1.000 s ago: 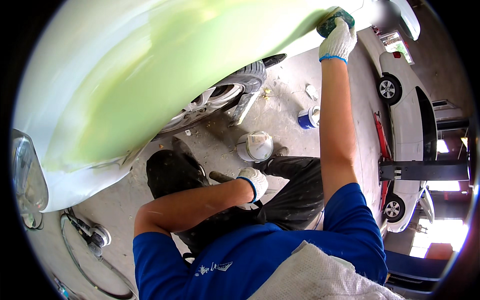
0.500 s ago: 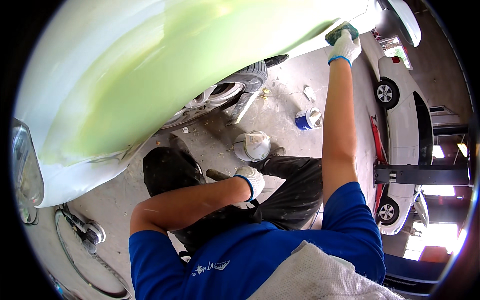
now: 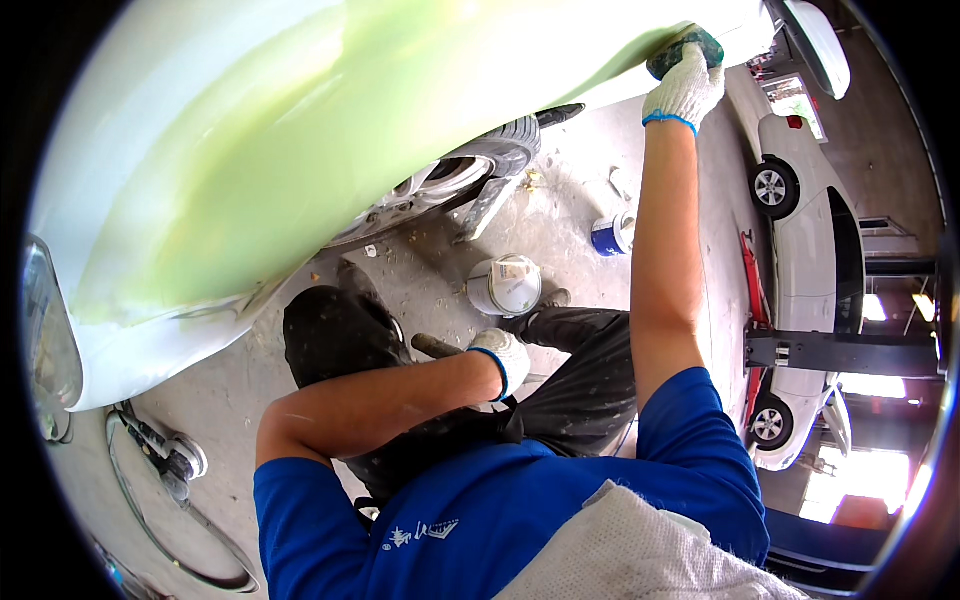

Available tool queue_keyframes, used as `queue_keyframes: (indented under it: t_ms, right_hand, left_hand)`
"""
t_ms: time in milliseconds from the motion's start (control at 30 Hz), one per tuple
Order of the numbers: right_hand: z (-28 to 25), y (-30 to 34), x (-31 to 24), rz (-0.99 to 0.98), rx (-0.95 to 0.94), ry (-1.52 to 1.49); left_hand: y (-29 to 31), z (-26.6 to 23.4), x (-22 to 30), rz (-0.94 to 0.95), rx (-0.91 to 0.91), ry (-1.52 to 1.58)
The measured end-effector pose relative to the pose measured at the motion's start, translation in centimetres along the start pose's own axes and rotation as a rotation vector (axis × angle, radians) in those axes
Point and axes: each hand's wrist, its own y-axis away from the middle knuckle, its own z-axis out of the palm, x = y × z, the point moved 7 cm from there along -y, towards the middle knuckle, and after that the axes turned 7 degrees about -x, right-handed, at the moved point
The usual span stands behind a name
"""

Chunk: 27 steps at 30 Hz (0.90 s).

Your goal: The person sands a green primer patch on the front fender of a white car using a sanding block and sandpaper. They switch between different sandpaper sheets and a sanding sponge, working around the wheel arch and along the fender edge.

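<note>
My right hand (image 3: 684,90), in a white knit glove with a blue cuff, grips a dark green pad (image 3: 708,47). The pad is pressed flat against the far right part of a white car body panel (image 3: 270,200), which carries a broad yellow-green filler patch. My left hand (image 3: 505,360), gloved the same way, is closed round a tool with a dark rounded handle (image 3: 434,346) by my legs. A thin grey piece shows on the other side of that hand; the tool's kind is unclear.
Below the panel are a wheel (image 3: 500,150), a white tub (image 3: 506,285) and a blue-and-white can (image 3: 612,236). A corded sander (image 3: 182,462) with a hose lies at lower left. Another white car (image 3: 805,260) stands at right behind a dark lift post (image 3: 850,352).
My right hand and the pad have shifted slightly up along the panel, and my right forearm has moved a little left, covering part of the blue can. My left hand stays put.
</note>
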Motion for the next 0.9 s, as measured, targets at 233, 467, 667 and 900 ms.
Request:
queue_keyframes:
  t_ms: [233,467,667,900]
  right_hand:
    - [2.2,2.8,-2.4,-0.014,-0.025,-0.022]
    - [2.4,3.8,-2.6,-0.167,-0.093,-0.033]
    - [3.5,5.7,-3.3,-0.267,-0.157,0.019]
    - [5.0,8.7,-5.0,-0.294,-0.158,0.099]
  left_hand:
    - [-0.5,0.4,-0.2,-0.003,0.028,0.035]
    - [-0.2,0.2,-0.1,0.013,0.026,0.031]
    - [0.1,0.0,-0.1,0.008,0.012,0.024]
    - [0.1,0.1,-0.2,-0.001,0.031,0.024]
